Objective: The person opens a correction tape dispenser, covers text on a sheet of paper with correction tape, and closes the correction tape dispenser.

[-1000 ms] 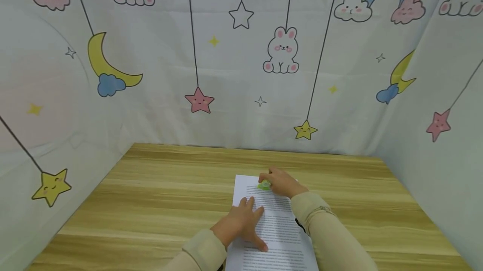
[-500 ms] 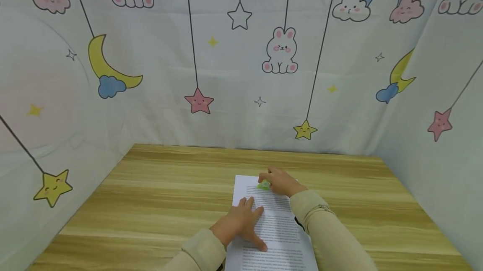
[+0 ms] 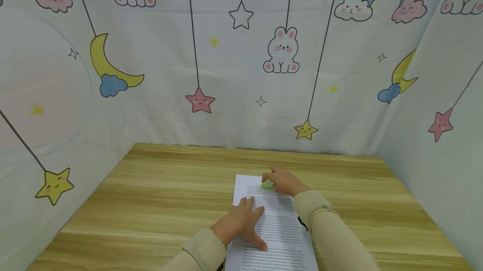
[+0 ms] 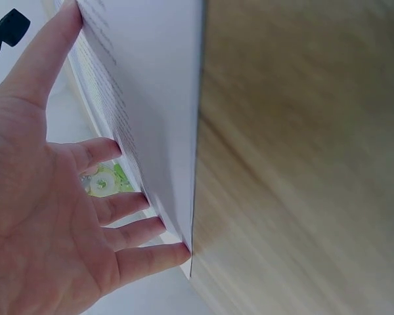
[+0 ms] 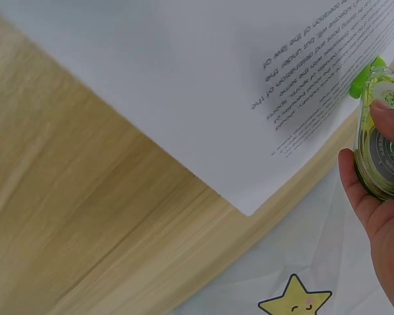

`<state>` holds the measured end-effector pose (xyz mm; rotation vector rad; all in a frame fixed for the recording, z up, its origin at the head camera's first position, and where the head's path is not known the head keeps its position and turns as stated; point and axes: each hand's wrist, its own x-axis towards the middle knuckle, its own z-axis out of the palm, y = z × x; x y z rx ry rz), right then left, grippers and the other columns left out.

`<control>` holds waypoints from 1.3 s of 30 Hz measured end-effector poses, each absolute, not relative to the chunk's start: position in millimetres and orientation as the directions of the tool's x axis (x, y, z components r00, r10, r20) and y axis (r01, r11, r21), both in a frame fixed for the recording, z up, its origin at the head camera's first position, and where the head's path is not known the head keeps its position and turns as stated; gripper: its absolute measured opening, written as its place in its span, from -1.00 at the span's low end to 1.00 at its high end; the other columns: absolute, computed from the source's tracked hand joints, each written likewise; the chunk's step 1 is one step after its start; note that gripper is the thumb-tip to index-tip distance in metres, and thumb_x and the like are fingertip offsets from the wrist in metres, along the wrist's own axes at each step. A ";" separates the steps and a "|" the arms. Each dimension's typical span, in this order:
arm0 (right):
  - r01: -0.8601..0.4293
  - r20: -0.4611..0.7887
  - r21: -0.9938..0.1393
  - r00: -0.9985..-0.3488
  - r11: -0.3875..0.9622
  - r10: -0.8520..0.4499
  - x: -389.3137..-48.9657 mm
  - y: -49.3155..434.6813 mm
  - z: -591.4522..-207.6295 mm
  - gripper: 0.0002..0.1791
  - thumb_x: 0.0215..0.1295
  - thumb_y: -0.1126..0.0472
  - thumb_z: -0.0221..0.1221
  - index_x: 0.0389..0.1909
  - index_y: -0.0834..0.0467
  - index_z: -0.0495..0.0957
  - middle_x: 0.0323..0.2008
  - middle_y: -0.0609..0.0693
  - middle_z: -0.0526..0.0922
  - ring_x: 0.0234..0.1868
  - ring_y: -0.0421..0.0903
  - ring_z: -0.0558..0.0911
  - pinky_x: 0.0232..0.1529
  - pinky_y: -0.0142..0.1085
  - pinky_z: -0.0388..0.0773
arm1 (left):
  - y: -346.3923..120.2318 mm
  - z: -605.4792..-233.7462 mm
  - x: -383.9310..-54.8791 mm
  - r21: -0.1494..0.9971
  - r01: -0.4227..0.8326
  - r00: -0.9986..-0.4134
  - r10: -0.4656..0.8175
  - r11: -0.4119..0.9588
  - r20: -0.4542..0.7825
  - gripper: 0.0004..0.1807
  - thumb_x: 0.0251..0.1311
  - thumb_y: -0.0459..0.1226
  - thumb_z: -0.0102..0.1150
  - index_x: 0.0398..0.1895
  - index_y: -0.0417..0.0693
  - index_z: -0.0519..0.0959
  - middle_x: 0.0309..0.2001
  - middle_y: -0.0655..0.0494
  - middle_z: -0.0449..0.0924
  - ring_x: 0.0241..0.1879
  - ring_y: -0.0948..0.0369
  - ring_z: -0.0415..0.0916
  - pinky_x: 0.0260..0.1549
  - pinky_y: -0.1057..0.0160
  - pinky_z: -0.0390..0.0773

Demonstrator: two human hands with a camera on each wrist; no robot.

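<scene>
A printed sheet of paper (image 3: 277, 237) lies on the wooden table, its lines of text running across. My left hand (image 3: 241, 220) is spread over the sheet's left part; in the left wrist view its straight fingertips (image 4: 177, 252) press on the paper. Near the sheet's top edge, my right hand (image 3: 286, 182) grips a clear green correction tape dispenser (image 5: 379, 157). In the right wrist view the thumb (image 5: 389, 125) lies across its side, and its green tip end (image 5: 364, 77) is down at the printed lines. Some of the dispenser is hidden behind the fingers in the head view.
The wood-grain table (image 3: 162, 204) extends left and right of the sheet. White fabric walls (image 3: 241, 124) with printed stars, moons and rabbits enclose it at the back and both sides. Beige sleeves (image 3: 336, 229) cover both forearms.
My right hand and the correction tape dispenser have shifted slightly right along the top of the sheet during the last half second. The left hand has stayed in place.
</scene>
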<state>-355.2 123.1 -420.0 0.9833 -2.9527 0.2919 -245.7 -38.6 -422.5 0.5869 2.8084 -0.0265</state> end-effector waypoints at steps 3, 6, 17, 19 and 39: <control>-0.596 0.069 -0.178 -0.801 0.783 -0.595 -356.1 126.6 -420.6 -0.59 0.09 0.54 0.07 -0.20 -0.01 0.58 -0.31 0.03 0.47 -0.40 -0.11 0.36 -0.31 -0.22 0.40 | -38.8 -423.0 -246.6 0.040 0.392 -0.882 0.388 0.919 -0.269 0.13 -0.45 0.43 0.24 0.33 0.22 0.21 0.38 -0.08 0.07 0.37 -0.08 0.05 0.18 -0.09 0.31; -0.599 0.068 -0.177 -0.799 0.781 -0.597 -356.8 128.2 -420.5 -0.58 0.09 0.54 0.07 -0.20 -0.02 0.58 -0.33 0.00 0.45 -0.42 -0.13 0.34 -0.33 -0.24 0.37 | -39.2 -422.9 -246.7 0.050 0.385 -0.882 0.384 0.921 -0.274 0.13 -0.45 0.42 0.25 0.34 0.23 0.21 0.39 -0.07 0.06 0.37 -0.07 0.04 0.17 -0.09 0.32; -0.604 0.070 -0.164 -0.796 0.780 -0.601 -356.2 133.2 -419.0 -0.59 0.07 0.54 0.07 -0.20 0.00 0.59 -0.36 -0.01 0.45 -0.42 -0.14 0.34 -0.34 -0.26 0.36 | -40.4 -422.1 -245.7 0.062 0.387 -0.878 0.388 0.920 -0.280 0.14 -0.44 0.42 0.24 0.35 0.22 0.19 0.40 -0.07 0.04 0.38 -0.08 0.02 0.16 -0.12 0.32; -0.596 0.064 -0.169 -0.802 0.785 -0.594 -356.2 134.8 -418.9 -0.59 0.07 0.54 0.08 -0.20 0.00 0.59 -0.35 -0.02 0.45 -0.42 -0.14 0.35 -0.33 -0.26 0.36 | -40.5 -423.5 -246.2 0.064 0.387 -0.878 0.389 0.920 -0.279 0.15 -0.45 0.43 0.24 0.35 0.23 0.19 0.40 -0.08 0.04 0.38 -0.09 0.02 0.16 -0.13 0.32; -0.592 0.070 -0.190 -0.804 0.783 -0.591 -351.9 164.0 -417.8 -0.59 0.07 0.56 0.08 -0.19 0.03 0.58 -0.39 0.00 0.43 -0.43 -0.15 0.33 -0.38 -0.26 0.35 | -39.8 -423.2 -246.9 0.094 0.378 -0.875 0.389 0.921 -0.288 0.15 -0.44 0.41 0.25 0.35 0.21 0.19 0.41 -0.10 0.03 0.39 -0.10 0.00 0.22 -0.14 0.24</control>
